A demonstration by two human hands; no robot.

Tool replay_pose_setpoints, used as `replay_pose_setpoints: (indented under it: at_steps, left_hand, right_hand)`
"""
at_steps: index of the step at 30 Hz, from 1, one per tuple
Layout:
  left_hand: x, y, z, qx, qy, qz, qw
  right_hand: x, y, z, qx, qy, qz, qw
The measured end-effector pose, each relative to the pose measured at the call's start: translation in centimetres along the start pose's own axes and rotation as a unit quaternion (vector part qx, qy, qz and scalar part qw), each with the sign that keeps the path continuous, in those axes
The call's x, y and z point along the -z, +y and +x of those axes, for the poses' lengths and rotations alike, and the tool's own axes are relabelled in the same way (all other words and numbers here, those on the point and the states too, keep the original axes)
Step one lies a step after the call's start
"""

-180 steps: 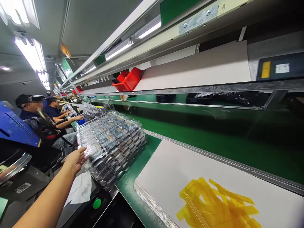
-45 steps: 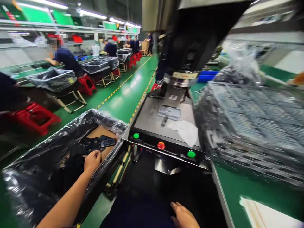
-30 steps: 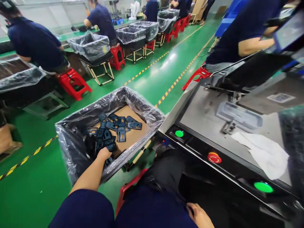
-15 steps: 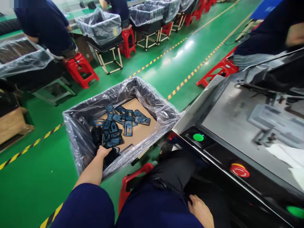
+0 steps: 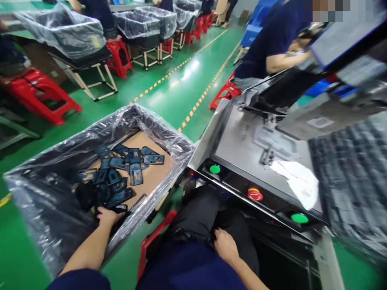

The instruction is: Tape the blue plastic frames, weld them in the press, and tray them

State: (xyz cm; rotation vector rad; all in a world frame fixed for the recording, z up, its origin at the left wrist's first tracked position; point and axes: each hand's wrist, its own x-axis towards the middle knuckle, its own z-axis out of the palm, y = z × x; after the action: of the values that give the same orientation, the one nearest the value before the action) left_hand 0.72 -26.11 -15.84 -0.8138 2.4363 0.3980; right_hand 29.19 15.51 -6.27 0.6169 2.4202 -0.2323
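Observation:
My left hand (image 5: 109,217) reaches into a large bin lined with clear plastic (image 5: 36,201), at its near side. The fingers are bent beside the dark parts, and what they hold, if anything, is hidden. Dark blue-black plastic parts with rectangular openings (image 5: 136,174) lie heaped on brown cardboard (image 5: 160,173) in the bin. My right hand (image 5: 225,243) rests on my dark trousers at the lap, its fingers curled and partly hidden.
A machine with a metal bed (image 5: 232,141), green buttons (image 5: 215,169), a red stop button (image 5: 255,194) and a white cloth (image 5: 302,183) stands to the right. Red stools (image 5: 42,94), lined bins and people are beyond. Wrapped dark trays (image 5: 350,181) lie far right.
The view has swung to the right, so the bin sits further left and more of the machine shows. My left hand stays at the bin's near side, and my right hand remains on my lap.

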Motion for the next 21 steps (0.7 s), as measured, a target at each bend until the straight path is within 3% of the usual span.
replay_pose_setpoints:
  at_steps: [9, 16, 21]
  left_hand:
    - [1.9, -0.1, 0.3, 0.024, -0.011, -0.014, 1.0]
    - [5.0, 0.9, -0.4, -0.021, -0.148, -0.077, 0.986]
    - [7.6, 1.0, -2.2, -0.056, -0.225, -0.139, 0.963]
  right_hand:
    - [-0.4, 0.4, 1.5, 0.048, -0.025, -0.041, 0.998]
    - [0.0, 0.0, 2.5, 0.062, -0.048, -0.046, 0.996]
    - [-0.2, 0.3, 3.0, 0.082, -0.041, -0.049, 0.995]
